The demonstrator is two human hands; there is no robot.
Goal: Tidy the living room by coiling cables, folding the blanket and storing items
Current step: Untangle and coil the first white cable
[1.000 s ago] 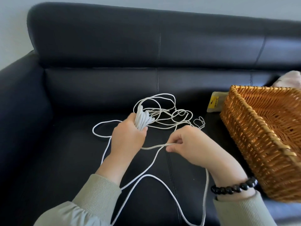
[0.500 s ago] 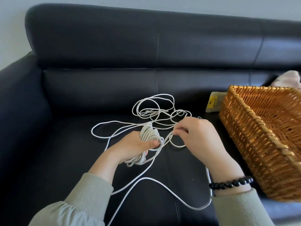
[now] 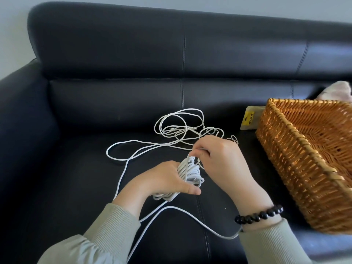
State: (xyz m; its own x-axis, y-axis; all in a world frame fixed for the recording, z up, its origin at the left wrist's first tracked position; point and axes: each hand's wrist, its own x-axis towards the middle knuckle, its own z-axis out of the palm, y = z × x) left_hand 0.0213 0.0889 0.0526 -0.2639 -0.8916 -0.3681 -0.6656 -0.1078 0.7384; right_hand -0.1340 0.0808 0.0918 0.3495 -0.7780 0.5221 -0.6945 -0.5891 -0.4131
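A long white cable (image 3: 167, 143) lies in loose tangled loops on the black sofa seat. My left hand (image 3: 162, 180) grips a coiled bundle of that cable (image 3: 190, 171), thumb across its lower part. My right hand (image 3: 222, 161), with a black bead bracelet on the wrist, pinches a strand of the cable just above the bundle, close against my left hand. More loose cable trails toward me under both forearms.
A wicker basket (image 3: 297, 153) stands on the seat at the right, near my right arm. A small yellow-labelled packet (image 3: 249, 120) lies behind its left corner. A pale pink fabric (image 3: 341, 92) shows at the far right. The black leather sofa (image 3: 133, 60) has its armrest at the left.
My left hand turned the bundle over and lowered it. My right hand carried a strand up and over to the bundle's top, laying on another loop; the loose loops shifted.
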